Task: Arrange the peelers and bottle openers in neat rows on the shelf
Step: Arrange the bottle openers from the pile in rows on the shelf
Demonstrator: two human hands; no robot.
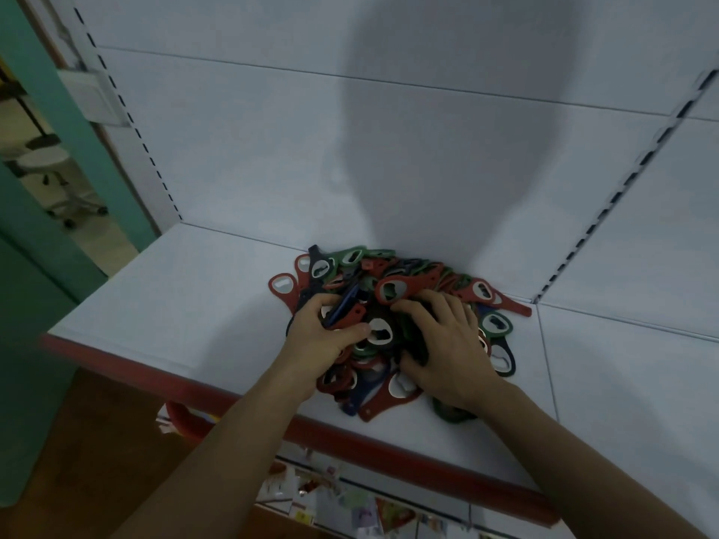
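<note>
The left hand [327, 336] is bent tight. Its fingers and thumb hold a small bunch of bottle openers [393, 289], one blue and one red. The right hand [447, 344] lies on top of the same heap. Its fingers curl down and its thumb tucks in round some dark ones, so it grips them too. Both arms are bare and reach in from below.

The bottle openers lie in one big messy heap, not in rows. They are flat and thin, and they look like soft rubber or plastic. Each one has a round fat end with a shiny metal hole in it and a long thin tail. They are red, green, dark blue and black. They lie across each other every which way, and a few red tails stick out at the sides.

The heap sits on a smooth white shelf [194, 297], near the middle and close to the back. A red strip [350, 433] runs along the front edge of the shelf.

Behind the heap stands a flat white back wall [272, 149] made of long panels. A big round grey shadow [447, 130] falls on it. On each side there is a post [128, 118] with a line of little dark slots.

Under the shelf hang small bright packets [350, 499]; they are too blurry to read. Far off to the left stands a round white stool [42, 161] on wheels.
</note>
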